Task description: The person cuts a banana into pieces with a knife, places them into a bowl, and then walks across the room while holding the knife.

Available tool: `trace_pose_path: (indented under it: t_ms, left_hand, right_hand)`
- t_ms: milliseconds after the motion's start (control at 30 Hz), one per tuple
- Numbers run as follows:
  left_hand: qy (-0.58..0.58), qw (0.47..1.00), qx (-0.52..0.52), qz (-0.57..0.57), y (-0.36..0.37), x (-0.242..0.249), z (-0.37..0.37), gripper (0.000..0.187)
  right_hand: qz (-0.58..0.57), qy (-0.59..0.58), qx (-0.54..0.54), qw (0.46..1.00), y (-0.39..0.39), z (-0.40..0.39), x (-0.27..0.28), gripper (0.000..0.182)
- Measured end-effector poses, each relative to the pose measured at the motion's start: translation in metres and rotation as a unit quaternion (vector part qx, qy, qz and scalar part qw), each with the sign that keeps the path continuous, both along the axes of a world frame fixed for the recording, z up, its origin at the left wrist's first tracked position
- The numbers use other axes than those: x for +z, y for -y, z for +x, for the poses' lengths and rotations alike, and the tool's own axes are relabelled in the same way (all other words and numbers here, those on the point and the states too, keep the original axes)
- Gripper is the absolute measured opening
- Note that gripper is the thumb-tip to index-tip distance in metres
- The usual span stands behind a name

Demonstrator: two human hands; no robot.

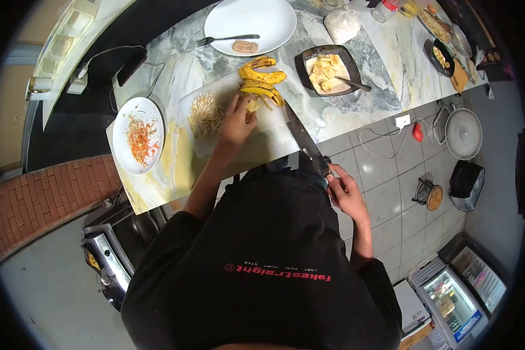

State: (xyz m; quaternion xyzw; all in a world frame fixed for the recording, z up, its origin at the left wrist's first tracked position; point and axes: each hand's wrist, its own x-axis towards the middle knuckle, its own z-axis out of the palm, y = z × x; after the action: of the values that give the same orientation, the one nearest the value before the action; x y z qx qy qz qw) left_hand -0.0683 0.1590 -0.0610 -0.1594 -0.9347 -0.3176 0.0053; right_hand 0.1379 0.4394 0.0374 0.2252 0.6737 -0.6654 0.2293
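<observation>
My left hand (237, 121) is over the white cutting board (216, 144), its thumb and fingers closed around a small pale piece of banana (252, 107). Just beyond the fingertips lie yellow, brown-spotted banana peels (262, 81). A heap of bean sprouts (205, 114) sits on the board to the left of that hand. Low at the counter's front edge, my right hand (345, 192) grips the handle of a large kitchen knife (304, 137). The blade points away from me, along the board's right side, with its tip close to the peels.
A dark square bowl (354, 64) holds banana pieces in white batter with a spoon. Behind the board is a large white plate (248, 17) with a fork (227, 39). At left stands a plate (122, 157) of shredded vegetables. A bag of white powder (342, 24) sits farther back.
</observation>
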Motion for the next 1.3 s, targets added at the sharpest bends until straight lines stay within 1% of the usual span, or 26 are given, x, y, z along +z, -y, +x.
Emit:
trace_pose_path:
  t_ms: [67,133,167,233,267,333,400,433,500,533,600,633,700,733,833,867,933,967,1033,1067,1100,1167,1200,1267,1300]
  left_hand:
    - [-0.008,1.000,-0.025,0.005,0.001,0.004,-0.003,0.045]
    - [0.053,0.993,-0.020,0.101,-0.006,0.030,-0.005,0.048]
    - [0.054,0.993,-0.023,0.102,-0.013,0.043,-0.008,0.048]
    - [0.003,0.983,-0.059,0.176,-0.036,0.067,-0.011,0.047]
    - [0.004,0.982,-0.061,0.179,-0.049,0.072,-0.016,0.047]
    - [0.040,0.970,-0.106,0.213,-0.082,0.074,-0.036,0.047]
    - [0.030,0.947,-0.181,0.264,-0.119,0.074,-0.058,0.048]
    - [0.032,0.946,-0.183,0.265,-0.138,0.071,-0.068,0.048]
    - [0.001,0.938,-0.269,0.219,-0.168,0.070,-0.082,0.049]
    - [0.002,0.937,-0.273,0.220,-0.171,0.070,-0.082,0.049]
    - [-0.126,0.954,-0.233,0.144,-0.177,0.073,-0.080,0.047]
    - [-0.124,0.952,-0.238,0.144,-0.172,0.080,-0.075,0.047]
    - [-0.144,0.957,-0.182,0.173,-0.142,0.094,-0.062,0.045]
    - [-0.147,0.964,-0.153,0.161,-0.123,0.095,-0.053,0.044]
    - [-0.172,0.977,-0.053,0.115,-0.062,0.078,-0.034,0.042]
    - [-0.171,0.978,-0.046,0.113,-0.042,0.068,-0.029,0.042]
    - [-0.045,0.995,0.001,0.089,-0.009,0.050,-0.019,0.045]
    - [-0.046,0.995,0.011,0.088,0.001,0.044,-0.016,0.045]
    - [0.010,0.998,-0.030,0.057,0.018,0.032,-0.008,0.050]
    - [-0.050,0.996,-0.073,0.009,0.022,0.025,-0.004,0.057]
    - [-0.049,0.997,-0.066,0.008,0.023,0.020,0.000,0.057]
    - [-0.080,0.991,-0.102,-0.041,0.019,0.010,0.008,0.058]
    - [-0.080,0.991,-0.100,-0.039,0.017,0.013,0.010,0.058]
    - [0.028,0.996,-0.084,-0.017,0.012,0.020,0.015,0.056]
    - [0.028,0.996,-0.083,-0.017,0.012,0.018,0.017,0.056]
  right_hand:
    - [-0.012,0.001,-0.010,1.000,-0.003,0.001,0.001,0.032]
    - [-0.024,0.003,-0.020,1.000,-0.008,0.003,0.005,0.031]
    - [-0.030,0.008,-0.031,0.999,-0.012,0.004,0.008,0.031]
    - [-0.036,0.014,-0.045,0.998,-0.021,0.009,0.009,0.031]
    - [-0.039,0.000,-0.071,0.997,-0.028,0.014,0.007,0.031]
    - [-0.031,-0.016,-0.114,0.993,-0.039,0.022,0.009,0.031]
    - [-0.031,-0.021,-0.136,0.990,-0.050,0.032,0.011,0.031]
    - [-0.034,-0.026,-0.154,0.987,-0.052,0.035,0.012,0.031]
    - [-0.031,-0.021,-0.160,0.986,-0.052,0.041,0.013,0.032]
    - [-0.028,-0.019,-0.163,0.986,-0.052,0.043,0.013,0.032]
    - [-0.024,-0.018,-0.173,0.984,-0.052,0.045,0.015,0.033]
    - [-0.029,-0.019,-0.166,0.986,-0.049,0.046,0.016,0.033]
    - [-0.036,-0.017,-0.160,0.986,-0.042,0.048,0.018,0.033]
    - [-0.038,-0.013,-0.152,0.988,-0.039,0.045,0.018,0.033]
    - [-0.047,-0.007,-0.120,0.992,-0.031,0.031,0.018,0.033]
    - [-0.054,-0.003,-0.103,0.993,-0.028,0.025,0.017,0.033]
    - [-0.059,0.006,-0.075,0.995,-0.024,0.012,0.014,0.033]
    - [-0.063,0.014,-0.056,0.996,-0.022,0.006,0.012,0.033]
    - [-0.059,0.014,-0.036,0.998,-0.017,-0.006,0.010,0.033]
    - [-0.056,0.012,-0.027,0.998,-0.015,-0.010,0.010,0.033]
    - [-0.056,0.013,-0.020,0.998,-0.014,-0.015,0.010,0.033]
    - [-0.063,0.007,-0.013,0.998,-0.012,-0.023,0.012,0.034]
    - [-0.061,0.008,-0.011,0.998,-0.012,-0.024,0.013,0.034]
    - [-0.054,0.014,-0.017,0.998,-0.011,-0.026,0.013,0.034]
    - [-0.054,0.014,-0.017,0.998,-0.010,-0.025,0.014,0.034]
